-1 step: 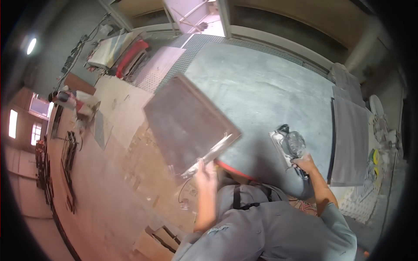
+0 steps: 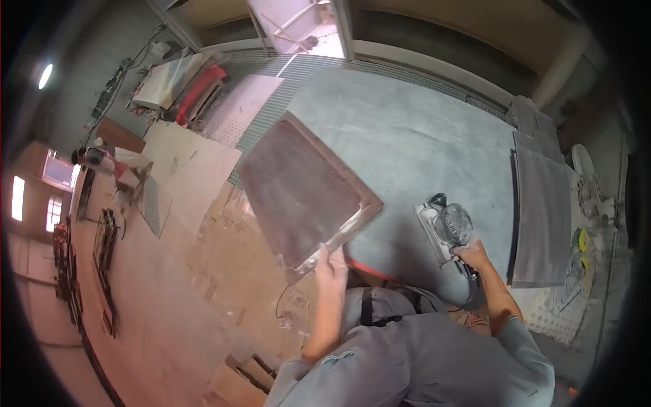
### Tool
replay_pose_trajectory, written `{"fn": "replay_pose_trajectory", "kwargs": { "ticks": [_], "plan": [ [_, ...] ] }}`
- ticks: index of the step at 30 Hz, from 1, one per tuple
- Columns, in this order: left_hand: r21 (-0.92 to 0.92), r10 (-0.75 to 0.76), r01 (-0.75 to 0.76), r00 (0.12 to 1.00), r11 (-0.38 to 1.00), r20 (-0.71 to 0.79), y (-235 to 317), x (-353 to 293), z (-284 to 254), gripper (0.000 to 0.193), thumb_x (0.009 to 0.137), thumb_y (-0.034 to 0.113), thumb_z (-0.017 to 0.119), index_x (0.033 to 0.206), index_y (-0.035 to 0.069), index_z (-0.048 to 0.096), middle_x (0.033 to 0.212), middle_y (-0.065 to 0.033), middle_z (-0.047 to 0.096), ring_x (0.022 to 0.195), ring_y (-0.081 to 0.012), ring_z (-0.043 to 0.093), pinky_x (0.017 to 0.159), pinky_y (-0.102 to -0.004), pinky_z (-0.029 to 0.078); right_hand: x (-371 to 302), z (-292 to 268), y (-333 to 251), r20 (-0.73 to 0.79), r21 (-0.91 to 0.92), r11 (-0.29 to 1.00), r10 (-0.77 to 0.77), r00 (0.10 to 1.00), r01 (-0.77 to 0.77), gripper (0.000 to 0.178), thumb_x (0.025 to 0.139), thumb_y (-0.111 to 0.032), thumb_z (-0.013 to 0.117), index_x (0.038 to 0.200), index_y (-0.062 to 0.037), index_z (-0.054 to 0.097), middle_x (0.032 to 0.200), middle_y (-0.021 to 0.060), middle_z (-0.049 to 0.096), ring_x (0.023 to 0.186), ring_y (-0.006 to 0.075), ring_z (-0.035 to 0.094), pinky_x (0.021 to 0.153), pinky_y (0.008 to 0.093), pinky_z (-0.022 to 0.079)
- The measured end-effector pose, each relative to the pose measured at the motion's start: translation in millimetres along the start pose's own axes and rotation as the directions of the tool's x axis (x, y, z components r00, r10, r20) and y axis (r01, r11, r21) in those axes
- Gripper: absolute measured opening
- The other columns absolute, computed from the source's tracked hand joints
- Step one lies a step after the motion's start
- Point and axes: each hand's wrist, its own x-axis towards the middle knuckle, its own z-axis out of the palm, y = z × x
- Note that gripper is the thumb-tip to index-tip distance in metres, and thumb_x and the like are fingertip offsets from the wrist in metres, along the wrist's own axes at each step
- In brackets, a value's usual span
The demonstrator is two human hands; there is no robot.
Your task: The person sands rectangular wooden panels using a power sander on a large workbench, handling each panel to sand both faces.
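Observation:
My left hand (image 2: 330, 264) grips the near edge of a dark brown, framed rectangular panel (image 2: 302, 193), fingers closed on its pale, scuffed rim. The panel is tilted and hangs over the left edge of a large grey-green worktable (image 2: 407, 122). My right hand (image 2: 471, 253) is wrapped around the handle of a power sander (image 2: 444, 227), a dusty tool with a rectangular plate and a rounded body. The sander is over the near part of the table; whether its plate touches the surface I cannot tell.
At the table's right side lies a stack of dark flat panels (image 2: 542, 210). A red strip (image 2: 369, 269) runs along the near table edge. Sheets of board (image 2: 234, 264) cover the floor at left. Farther left, a person (image 2: 122, 166) is bent over.
The panel and my left hand have shifted slightly to the right, and the panel looks sharper. My right hand and the sander appear slightly farther left in view.

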Motion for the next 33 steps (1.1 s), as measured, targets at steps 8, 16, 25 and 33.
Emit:
{"fn": "replay_pose_trajectory", "kwargs": {
  "ticks": [8,16,25,33],
  "plan": [
    [0.845,-0.041,-0.047,0.996,0.533,0.082,-80,39,-65,0.030,0.094,0.020,0.073,0.113,-0.002,0.066,0.097,-0.0099,0.072,0.075,-0.0195,0.066,0.066,-0.0324,0.055,-129,-63,47,-0.128,-0.407,0.907,-0.171,0.977,0.106,0.028,0.075,0.004,0.070,0.102,0.0061,0.070,0.083,0.0110,0.073,0.068,0.0194,0.070,0.059,0.0350,0.055],
    [0.988,0.275,-0.146,0.949,-0.060,0.157,-24,120,-87,0.037,0.084,0.023,0.085,0.097,-0.008,0.069,0.087,-0.0139,0.073,0.082,-0.0238,0.071,0.076,-0.0382,0.057,-182,-6,47,-0.431,0.186,0.964,0.252,0.866,-0.188,0.003,0.079,0.003,0.067,0.082,0.0051,0.066,0.066,0.0083,0.067,0.051,0.0150,0.061,0.045,0.0308,0.046],
    [0.979,-0.673,0.205,0.723,-0.008,-0.157,-115,89,-64,0.040,0.099,0.034,0.070,0.083,-0.002,0.062,0.074,-0.0093,0.063,0.059,-0.0211,0.064,0.049,-0.0360,0.051,-179,7,-39,-0.417,-0.071,0.995,0.032,0.908,-0.068,0.025,0.074,0.000,0.072,0.099,0.0059,0.070,0.086,0.0087,0.074,0.074,0.0162,0.068,0.070,0.0334,0.054],
    [0.995,-0.448,-0.053,0.890,0.081,0.084,-15,158,-23,0.032,0.102,0.031,0.064,0.090,0.002,0.066,0.079,-0.0041,0.069,0.069,-0.0147,0.063,0.061,-0.0339,0.049,-24,78,-78,0.079,-0.179,0.983,-0.021,0.997,0.035,0.040,0.075,-0.007,0.076,0.111,0.0082,0.067,0.091,0.0150,0.074,0.085,0.0186,0.068,0.077,0.0365,0.056]
  ]
}}
